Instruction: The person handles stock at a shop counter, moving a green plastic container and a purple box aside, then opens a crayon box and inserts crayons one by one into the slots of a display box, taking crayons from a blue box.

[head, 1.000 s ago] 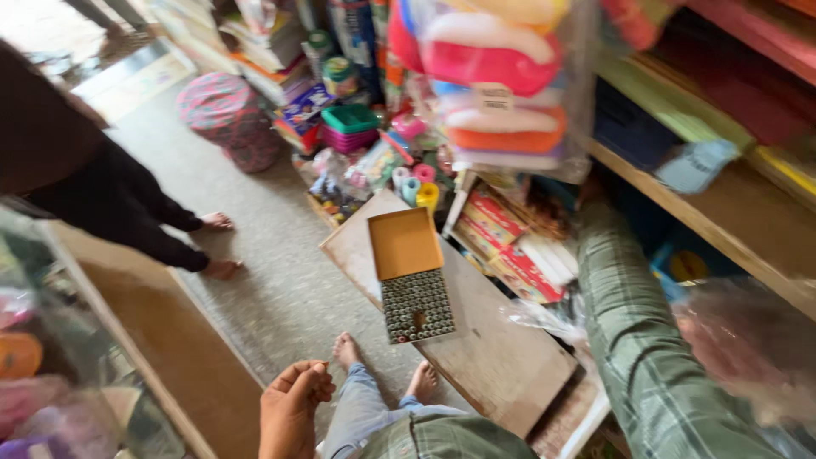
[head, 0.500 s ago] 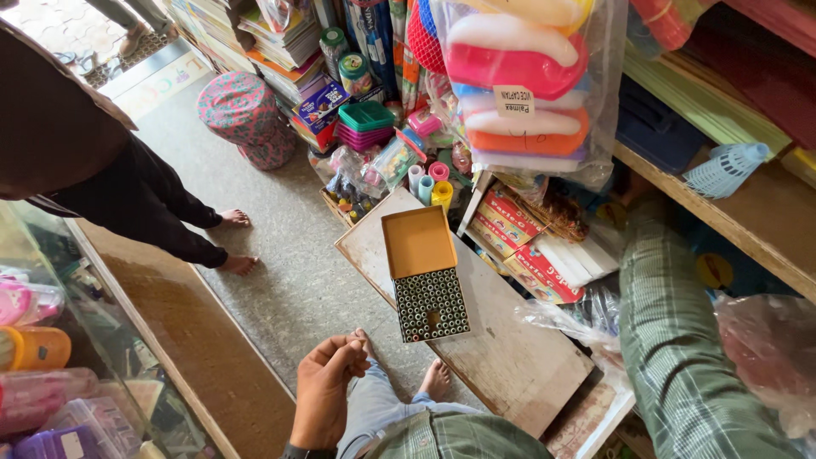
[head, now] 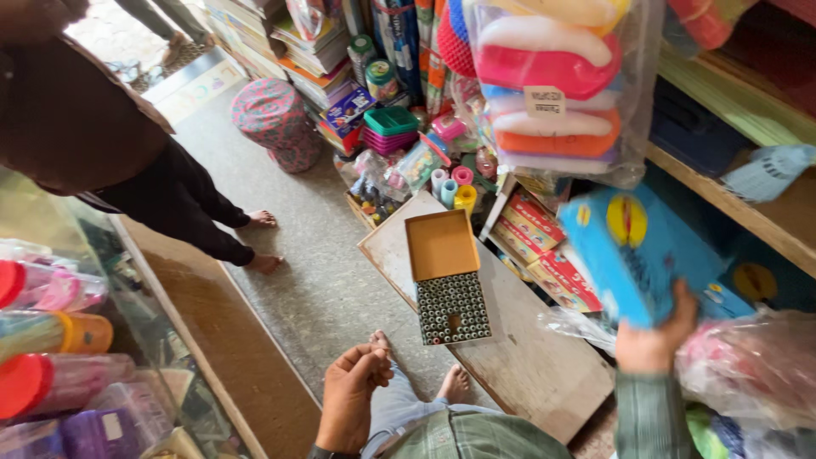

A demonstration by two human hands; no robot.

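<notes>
The right hand (head: 650, 344) has its grip clamped on the lower edge of a blue box (head: 642, 255) with a yellow round mark (blurred, so its details cannot be read), held up in front of the wooden shelf (head: 765, 225). The left hand (head: 350, 398) hangs loosely curled, holding nothing, above the person's bare feet. Between the hands, an open box of small dark tubes (head: 448, 280) lies on a low board surface (head: 531, 365). Another person's bare feet (head: 263, 242) stand on the floor to the left.
</notes>
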